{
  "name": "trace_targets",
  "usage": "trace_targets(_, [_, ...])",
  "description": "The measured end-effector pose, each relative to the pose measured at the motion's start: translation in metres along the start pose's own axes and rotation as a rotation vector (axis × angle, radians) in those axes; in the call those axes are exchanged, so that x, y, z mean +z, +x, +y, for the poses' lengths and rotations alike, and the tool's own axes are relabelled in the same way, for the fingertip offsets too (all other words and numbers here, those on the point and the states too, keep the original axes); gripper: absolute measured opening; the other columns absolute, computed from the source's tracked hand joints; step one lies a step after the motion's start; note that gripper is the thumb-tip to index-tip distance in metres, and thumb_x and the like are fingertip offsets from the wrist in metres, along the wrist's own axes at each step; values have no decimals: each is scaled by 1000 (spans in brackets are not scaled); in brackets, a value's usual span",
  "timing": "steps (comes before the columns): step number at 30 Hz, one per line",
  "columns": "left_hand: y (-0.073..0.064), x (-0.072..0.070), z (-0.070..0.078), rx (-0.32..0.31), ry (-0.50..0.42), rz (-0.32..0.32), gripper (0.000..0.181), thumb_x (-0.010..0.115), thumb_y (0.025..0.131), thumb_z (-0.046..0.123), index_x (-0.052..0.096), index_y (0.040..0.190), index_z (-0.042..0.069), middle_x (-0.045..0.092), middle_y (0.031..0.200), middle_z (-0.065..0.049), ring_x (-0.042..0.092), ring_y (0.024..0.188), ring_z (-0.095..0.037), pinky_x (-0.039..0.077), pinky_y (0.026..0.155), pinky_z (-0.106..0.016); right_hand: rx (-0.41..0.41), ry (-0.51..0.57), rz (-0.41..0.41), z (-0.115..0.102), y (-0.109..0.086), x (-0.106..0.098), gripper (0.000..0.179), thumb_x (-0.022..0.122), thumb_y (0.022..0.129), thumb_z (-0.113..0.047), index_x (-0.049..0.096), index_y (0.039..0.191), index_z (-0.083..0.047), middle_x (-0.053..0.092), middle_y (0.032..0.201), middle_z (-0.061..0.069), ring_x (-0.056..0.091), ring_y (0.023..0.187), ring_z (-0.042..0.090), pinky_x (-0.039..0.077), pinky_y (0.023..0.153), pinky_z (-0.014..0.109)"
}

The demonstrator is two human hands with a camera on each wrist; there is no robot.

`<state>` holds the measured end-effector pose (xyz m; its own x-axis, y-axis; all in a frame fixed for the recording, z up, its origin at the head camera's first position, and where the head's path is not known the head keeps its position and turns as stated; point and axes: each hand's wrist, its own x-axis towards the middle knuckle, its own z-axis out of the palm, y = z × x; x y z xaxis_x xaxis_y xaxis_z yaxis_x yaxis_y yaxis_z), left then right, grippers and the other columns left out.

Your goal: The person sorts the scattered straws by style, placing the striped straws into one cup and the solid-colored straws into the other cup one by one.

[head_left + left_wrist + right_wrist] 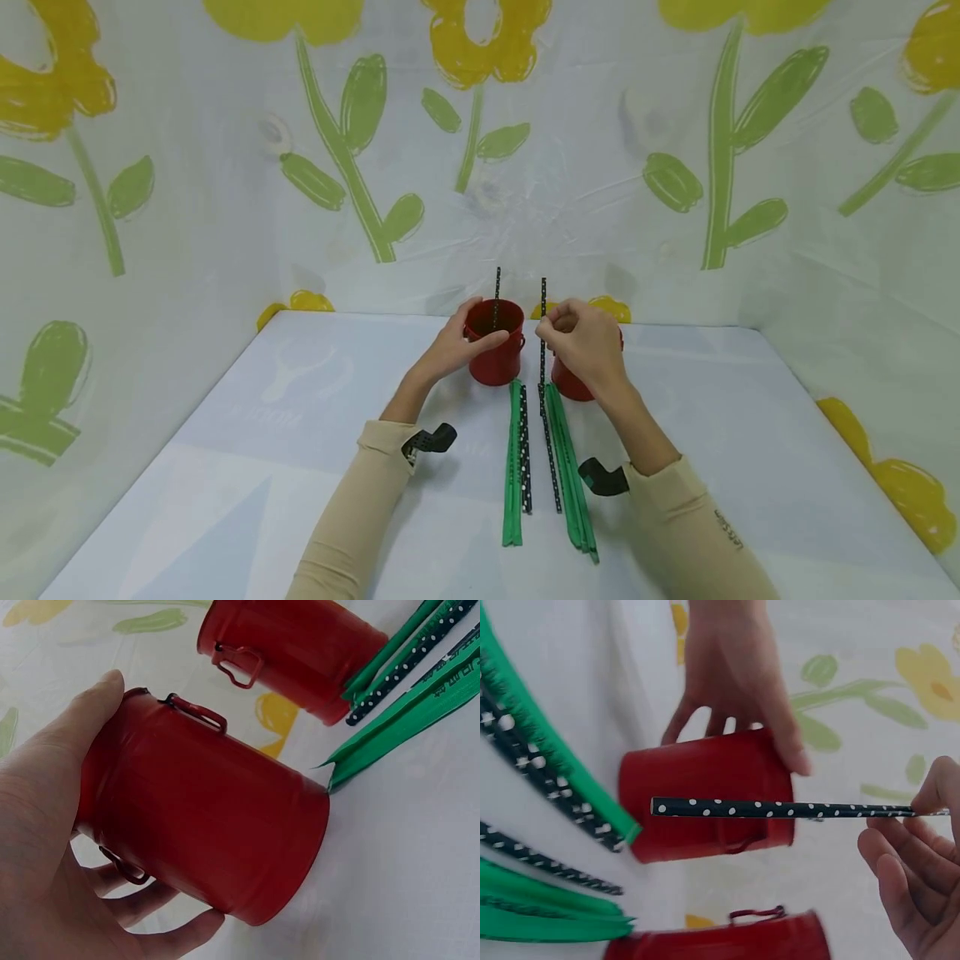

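Note:
My left hand [448, 350] grips a red metal bucket [495, 367] from its left side, thumb across the near rim. Inside that bucket stands a black straw with white dots [497, 287], leaning on its wall. My right hand [594, 343] pinches another black dotted straw [780, 809] near its upper end, between thumb and fingers. This straw hangs upright just right of the left bucket, its lower end free in the right wrist view. A second red bucket [572, 387] stands behind the right hand, partly hidden by it.
In front of the buckets lie green paper strips [512, 475] and a dotted straw [526, 467] on the left. More green strips [574, 492] and a dotted straw [552, 467] lie on the right. The white table [300, 492] meets a flower-printed curtain [570, 167] behind.

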<state>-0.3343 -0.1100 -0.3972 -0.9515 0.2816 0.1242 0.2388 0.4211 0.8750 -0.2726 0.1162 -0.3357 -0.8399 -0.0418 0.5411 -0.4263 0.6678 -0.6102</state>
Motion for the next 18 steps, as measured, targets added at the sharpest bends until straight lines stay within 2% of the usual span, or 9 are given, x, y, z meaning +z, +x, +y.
trace_targets(5, [2,2,-1,3,-17,-2,94,69,82,58,20,155,26,42,149,1,42,136,-21,46,107,-50,-54,33,12,-13,13,-9,15,64,89,-22,68,87,-8,75,79,7,68,65,18,56,62,33])
trace_targets(11, [2,3,-2,1,-17,4,94,70,82,57,20,155,24,43,149,0,42,136,-23,47,106,-51,-110,28,56,-19,34,-18,17,62,91,-20,70,89,-6,75,78,9,69,62,19,58,63,34])
trace_targets(14, [2,3,-2,-7,-1,17,93,69,82,57,20,155,26,42,149,0,42,136,-23,47,105,-51,-122,21,85,-21,45,-22,19,62,92,-22,70,92,-4,75,80,10,69,61,19,57,64,33])
trace_targets(18, [2,2,-1,-10,1,15,91,69,83,57,20,154,29,42,149,0,42,137,-23,46,106,-51,-116,47,112,-25,57,-25,22,61,94,-24,70,95,-4,76,83,10,70,58,19,55,58,26])
